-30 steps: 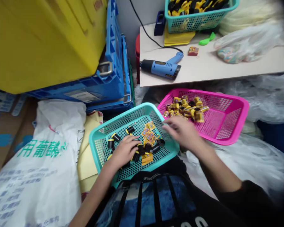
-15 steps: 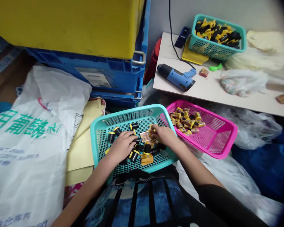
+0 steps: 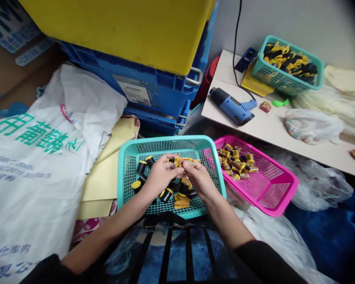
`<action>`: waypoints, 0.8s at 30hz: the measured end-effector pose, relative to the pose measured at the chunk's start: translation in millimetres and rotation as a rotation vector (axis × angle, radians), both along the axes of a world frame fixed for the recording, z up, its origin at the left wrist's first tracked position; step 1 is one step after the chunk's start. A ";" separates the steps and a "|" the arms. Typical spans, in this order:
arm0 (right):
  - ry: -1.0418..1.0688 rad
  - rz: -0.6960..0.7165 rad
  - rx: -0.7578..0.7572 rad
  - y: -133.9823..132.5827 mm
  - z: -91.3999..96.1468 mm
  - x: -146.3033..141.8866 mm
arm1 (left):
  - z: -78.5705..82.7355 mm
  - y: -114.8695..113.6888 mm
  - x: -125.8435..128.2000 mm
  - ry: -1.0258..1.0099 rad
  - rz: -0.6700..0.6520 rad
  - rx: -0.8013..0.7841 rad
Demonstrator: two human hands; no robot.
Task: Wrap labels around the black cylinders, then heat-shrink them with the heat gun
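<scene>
A teal mesh basket [image 3: 127,157] rests on my lap, holding several small black-and-yellow cylinders [image 3: 141,167] and yellow printed wrappers [image 3: 181,201]. Over its middle, my left hand [image 3: 159,176] and my right hand [image 3: 198,177] meet, both pinching a yellow wrapper [image 3: 184,161] between their fingertips. A black cylinder seems to sit at the left end of that wrapper, against my left fingers. More cylinders lie under and just below the two hands.
A pink basket [image 3: 278,197] with several wrapped pieces lies to the right. Behind it a low white board [image 3: 272,130] carries a blue heat gun [image 3: 233,108], a second teal basket [image 3: 286,79] of parts and plastic bags. Blue and yellow crates [image 3: 154,86] stand behind; a white sack [image 3: 32,157] lies left.
Both hands have lifted from the pile and come together over the basket, now holding a yellow wrapper between them. The camera has swung left and down.
</scene>
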State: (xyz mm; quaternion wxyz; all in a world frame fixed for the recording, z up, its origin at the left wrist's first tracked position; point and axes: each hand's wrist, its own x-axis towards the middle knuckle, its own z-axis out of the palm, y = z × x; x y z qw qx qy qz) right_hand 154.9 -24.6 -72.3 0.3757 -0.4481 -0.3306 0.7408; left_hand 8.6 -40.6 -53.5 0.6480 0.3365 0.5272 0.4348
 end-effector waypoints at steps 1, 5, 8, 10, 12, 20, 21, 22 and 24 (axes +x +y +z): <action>0.023 -0.018 -0.025 -0.2 0.2 -3.5 | 1.3 0.3 -1.0 -0.003 -0.010 -0.015; -0.086 -0.061 0.051 5.0 1.9 -6.5 | 5.1 -1.2 -7.2 0.077 -0.056 -0.023; -0.095 -0.050 0.054 8.7 0.5 -0.9 | 2.3 -2.7 -9.6 0.094 -0.004 -0.038; -0.202 -0.050 0.071 11.3 -3.2 8.9 | -1.6 -2.8 -13.5 0.118 0.078 -0.031; -0.471 -0.026 0.165 14.8 -7.7 22.2 | -5.0 -2.2 -20.2 0.162 0.152 -0.021; -0.615 0.293 0.550 11.1 -5.1 19.4 | -3.7 -6.2 -25.7 0.261 -0.190 -0.062; -0.573 0.316 0.489 8.5 -4.4 13.5 | -3.9 -7.7 -23.7 0.226 -0.199 -0.066; -0.561 0.316 0.426 6.5 -4.3 8.2 | -4.6 -9.3 -22.1 0.185 -0.196 -0.071; -0.565 0.292 0.346 5.4 -5.9 0.3 | -7.3 -12.2 -21.2 0.118 -0.157 -0.081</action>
